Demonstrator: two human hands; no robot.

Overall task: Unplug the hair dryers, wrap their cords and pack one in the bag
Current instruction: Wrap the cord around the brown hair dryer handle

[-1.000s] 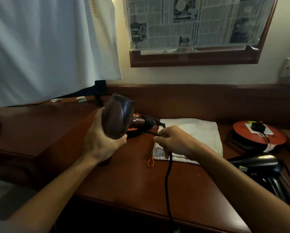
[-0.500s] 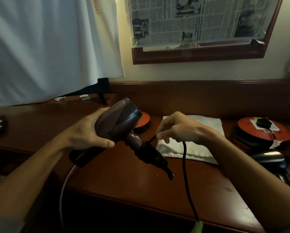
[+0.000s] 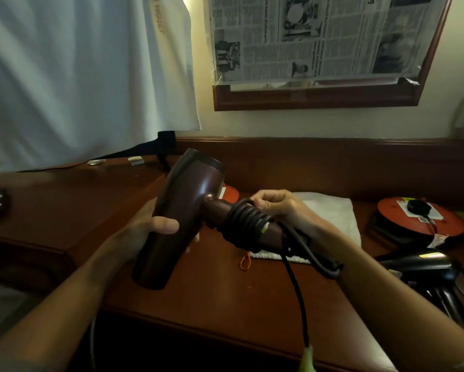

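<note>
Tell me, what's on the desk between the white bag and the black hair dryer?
In the head view, nothing sits between the white bag and the black hair dryer; that stretch of desk shows bare wood, partly hidden by the right forearm.

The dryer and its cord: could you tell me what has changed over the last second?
The left hand swung the dryer round; its handle points right. The right hand laid more cord coils on it. Both grips, the bag and the black dryer are unchanged.

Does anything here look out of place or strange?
Yes: newspaper is taped over the framed mirror on the wall, hiding the glass. A white cloth also hangs at left. Nothing looks spilled or broken.
</note>
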